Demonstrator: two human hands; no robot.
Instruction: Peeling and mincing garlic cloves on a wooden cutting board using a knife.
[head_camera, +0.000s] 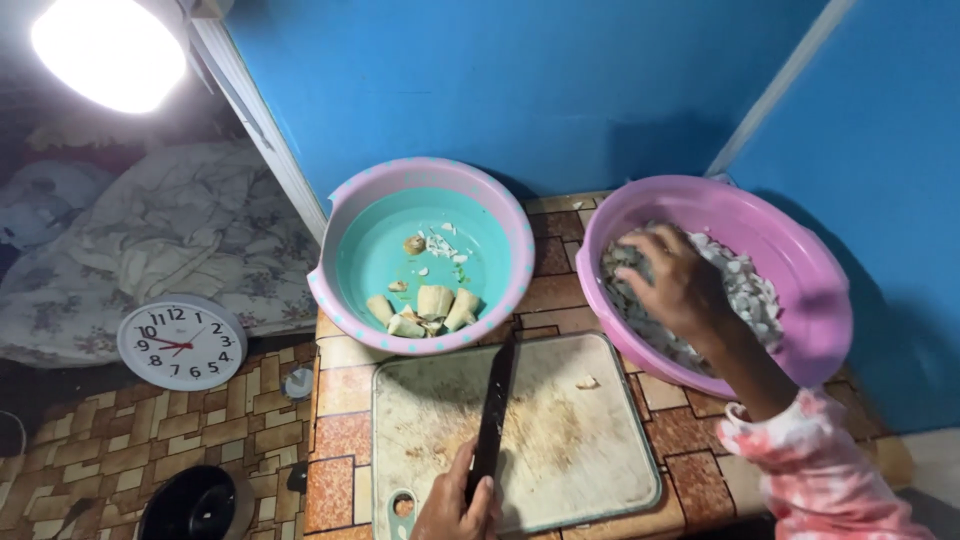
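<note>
On the tiled worktop (345, 440), a worn cutting board (560, 440) lies just in front of two basins. The left hand (455, 505) is clamped on the handle of a dark knife (493, 415), blade resting flat on the board and pointing away from the person. The right hand (675, 285) reaches into the pink basin (815, 300), fingers curled down onto the pale cut pieces (750, 290); whether it has closed on any cannot be told. The teal basin with pink rim (345, 235) holds a few larger pale chunks (430, 305) near its front wall. Judgement: the blade is best kept flat and motionless on the board while the right hand gathers pieces, and the grasp should lift clear of the rim to avoid spilling.
</note>
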